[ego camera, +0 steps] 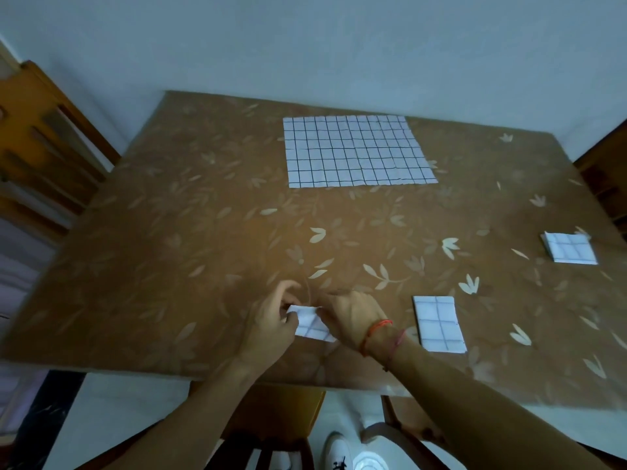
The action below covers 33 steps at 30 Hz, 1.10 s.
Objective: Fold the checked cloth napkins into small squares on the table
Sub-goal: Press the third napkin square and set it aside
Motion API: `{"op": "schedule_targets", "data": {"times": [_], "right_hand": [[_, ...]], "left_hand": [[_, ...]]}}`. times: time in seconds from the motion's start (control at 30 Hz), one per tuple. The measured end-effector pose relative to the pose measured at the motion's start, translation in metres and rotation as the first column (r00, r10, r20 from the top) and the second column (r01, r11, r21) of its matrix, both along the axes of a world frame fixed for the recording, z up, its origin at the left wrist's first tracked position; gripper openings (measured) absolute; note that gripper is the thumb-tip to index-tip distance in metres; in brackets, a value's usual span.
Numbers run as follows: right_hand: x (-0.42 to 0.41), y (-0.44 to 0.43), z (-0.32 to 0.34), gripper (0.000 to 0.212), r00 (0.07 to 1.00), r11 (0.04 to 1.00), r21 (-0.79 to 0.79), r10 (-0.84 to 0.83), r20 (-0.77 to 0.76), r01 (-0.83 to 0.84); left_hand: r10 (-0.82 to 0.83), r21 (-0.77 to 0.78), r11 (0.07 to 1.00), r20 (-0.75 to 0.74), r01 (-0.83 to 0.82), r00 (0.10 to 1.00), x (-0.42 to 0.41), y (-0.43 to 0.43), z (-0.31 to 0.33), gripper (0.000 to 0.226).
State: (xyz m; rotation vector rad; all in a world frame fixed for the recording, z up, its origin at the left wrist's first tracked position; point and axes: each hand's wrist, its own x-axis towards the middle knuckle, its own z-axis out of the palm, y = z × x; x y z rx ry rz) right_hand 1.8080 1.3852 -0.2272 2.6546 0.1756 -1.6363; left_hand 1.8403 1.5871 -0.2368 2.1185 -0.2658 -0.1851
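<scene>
1. Left hand (271, 320) and right hand (353, 317) meet at lower centre of the frame, close to the table's near edge. Both are on a small folded white cloth napkin with dark grid lines (314, 329).
2. Left hand: fingers curled, thumb and fingers pinching the napkin's left end.
3. Right hand: fingers bent down and clamped on the napkin's upper right edge. Its fingertips are hidden behind the knuckles and blurred, so I cannot tell the exact contact.
4. The napkin lies low on the table. Only the strip between the hands shows; the right hand covers the rest.
5. Large unfolded white grid-checked cloth napkin (356, 150): flat at upper centre, on the far side of the table, well apart from the hands.
6. Folded rectangular checked napkin (439, 323): flat at lower right of centre, just beside the right wrist and not touched. The right hand and wrist sit between it and the held napkin.
7. Folded square checked napkin (570, 247): near the right edge, layered edges visible.
8. Surface: brown table cover with pale leaf print (190, 232).
9. Orange-red thread bands (380, 334) on the right wrist.
10. Around: slatted wooden chair (40, 140) at upper left, dark wooden furniture (607, 171) at the right edge, wooden chair seat (271, 415) under the near edge, white shoe (339, 449) at the bottom, pale wall (305, 39) across the top.
</scene>
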Motion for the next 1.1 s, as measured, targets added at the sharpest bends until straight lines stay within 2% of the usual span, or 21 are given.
{"op": "schedule_targets", "data": {"times": [0.07,0.13,0.2,0.23,0.3,0.4,0.57,0.7,0.83,0.97,1.1], "right_hand": [[0.001,-0.004,-0.017,0.033,0.936,0.954,0.144,-0.288,0.202,0.262],[0.007,-0.008,-0.041,0.023,0.842,0.909,0.286,-0.396,0.366,0.303],[0.009,0.014,-0.006,0.019,0.657,0.812,0.479,-0.565,0.500,0.334],[0.009,0.024,0.018,0.016,0.572,0.794,0.543,-0.587,0.573,0.272],[0.006,0.038,0.050,0.014,0.449,0.716,0.665,-0.676,0.584,0.213],[0.000,0.046,0.063,0.018,0.354,0.544,0.796,-0.823,0.445,0.265],[-0.002,0.064,0.059,0.019,0.338,0.305,0.865,-0.926,0.170,0.399],[-0.001,0.085,0.054,0.021,0.338,0.219,0.874,-0.939,0.068,0.434],[0.007,0.107,0.050,0.022,0.391,0.258,0.856,-0.917,0.073,0.447],[0.019,0.133,0.046,0.018,0.400,0.233,0.859,-0.916,0.035,0.456],[0.032,0.158,0.041,0.016,0.401,0.182,0.845,-0.915,-0.042,0.503]], "left_hand": [[0.022,-0.035,0.999,-0.023,-0.022,0.999,-0.002,0.008,0.009,0.040],[0.080,-0.088,0.992,-0.106,-0.090,0.991,-0.006,0.016,0.019,0.043],[0.140,-0.175,0.968,-0.214,-0.179,0.967,-0.008,0.023,0.026,0.044],[0.163,-0.210,0.952,-0.261,-0.221,0.952,-0.008,0.026,0.029,0.042],[0.185,-0.253,0.927,-0.333,-0.277,0.924,-0.009,0.032,0.031,0.029],[0.195,-0.283,0.900,-0.420,-0.332,0.886,-0.012,0.040,0.029,0.015],[0.221,-0.348,0.844,-0.469,-0.409,0.855,-0.018,0.052,0.037,0.014],[0.291,-0.274,0.860,-0.429,-0.430,0.855,-0.013,0.075,0.044,0.014],[0.333,-0.212,0.872,-0.403,-0.441,0.852,-0.009,0.103,0.045,0.015],[0.373,-0.173,0.876,-0.348,-0.450,0.860,-0.004,0.127,0.043,0.010],[0.385,-0.119,0.892,-0.305,-0.436,0.871,0.007,0.152,0.040,0.019]]}}
